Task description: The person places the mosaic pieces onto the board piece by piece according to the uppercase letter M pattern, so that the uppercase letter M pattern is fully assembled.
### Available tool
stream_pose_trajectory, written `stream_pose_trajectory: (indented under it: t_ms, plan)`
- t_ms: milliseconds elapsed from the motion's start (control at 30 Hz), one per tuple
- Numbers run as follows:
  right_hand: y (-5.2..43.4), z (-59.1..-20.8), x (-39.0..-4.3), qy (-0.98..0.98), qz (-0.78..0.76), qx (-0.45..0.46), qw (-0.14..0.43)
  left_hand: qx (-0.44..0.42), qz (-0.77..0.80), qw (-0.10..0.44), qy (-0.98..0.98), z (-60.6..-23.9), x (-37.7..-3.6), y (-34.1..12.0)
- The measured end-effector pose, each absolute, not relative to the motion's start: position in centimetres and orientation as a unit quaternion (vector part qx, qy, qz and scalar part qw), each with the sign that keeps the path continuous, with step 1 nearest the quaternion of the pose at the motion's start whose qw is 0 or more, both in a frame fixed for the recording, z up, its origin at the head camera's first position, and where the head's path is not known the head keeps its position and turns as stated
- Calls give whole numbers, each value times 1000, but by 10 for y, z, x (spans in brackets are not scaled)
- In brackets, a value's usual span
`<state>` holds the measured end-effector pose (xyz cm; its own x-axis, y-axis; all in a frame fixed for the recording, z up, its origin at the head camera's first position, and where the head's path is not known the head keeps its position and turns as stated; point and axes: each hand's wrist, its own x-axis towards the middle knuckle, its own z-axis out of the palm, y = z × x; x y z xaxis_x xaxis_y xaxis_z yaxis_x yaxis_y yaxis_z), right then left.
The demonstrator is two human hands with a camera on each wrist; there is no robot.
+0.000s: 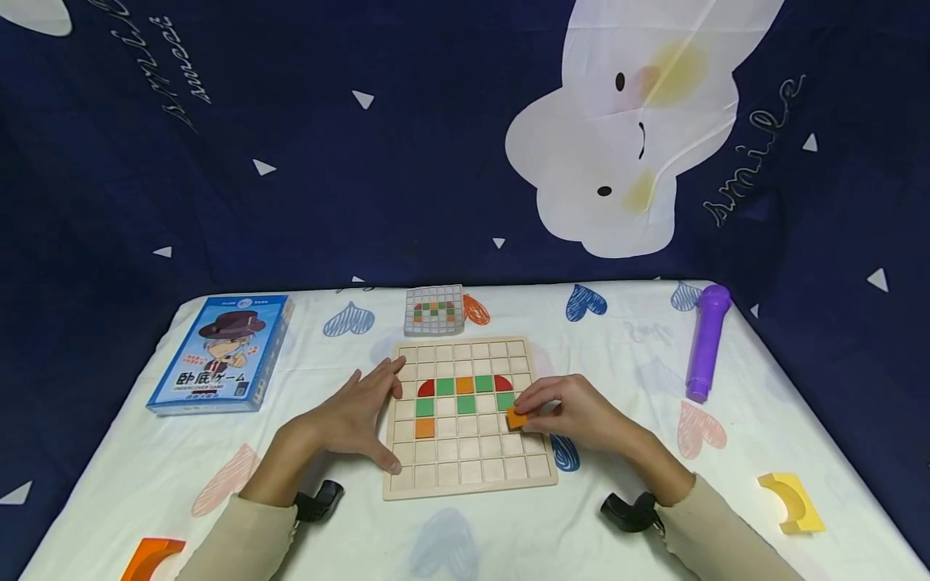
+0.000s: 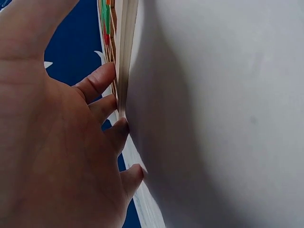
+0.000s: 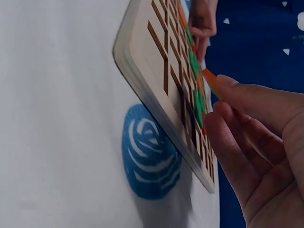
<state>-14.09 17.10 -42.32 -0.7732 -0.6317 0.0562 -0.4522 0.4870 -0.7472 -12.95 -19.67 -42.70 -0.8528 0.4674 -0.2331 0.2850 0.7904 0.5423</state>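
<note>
R hand (image 1: 581,415) is pinching an orange tile (image 1: 517,418) in its fingers, holding it over the wooden grid board (image 1: 465,476) at the right edge, just below a green tile (image 1: 505,400). L hand (image 1: 359,415) is lying open, straight fingers bracing the board's left edge. Approx. nine tiles are sitting in place; most cells are showing bare, so, judging by the pattern card (image 1: 434,310) beyond the fingertips, it looks early-to-mid.

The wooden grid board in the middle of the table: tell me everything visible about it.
The wooden grid board is pale, square and lies flat on the white heart-print tablecloth. It is divided into small square cells, most of them empty. Red quarter-round, green and orange tiles fill part of two rows, with one more orange tile lower left. The left hand rests against its left edge; the right hand pinches an orange tile over its right side.
</note>
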Motion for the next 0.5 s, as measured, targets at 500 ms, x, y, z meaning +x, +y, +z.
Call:
stream_pose_trajectory:
  t_ms: [500]
  plan:
    - [161,-429,-140,872,-355,-316,115,206,246,181,930,-427,-130,-198]
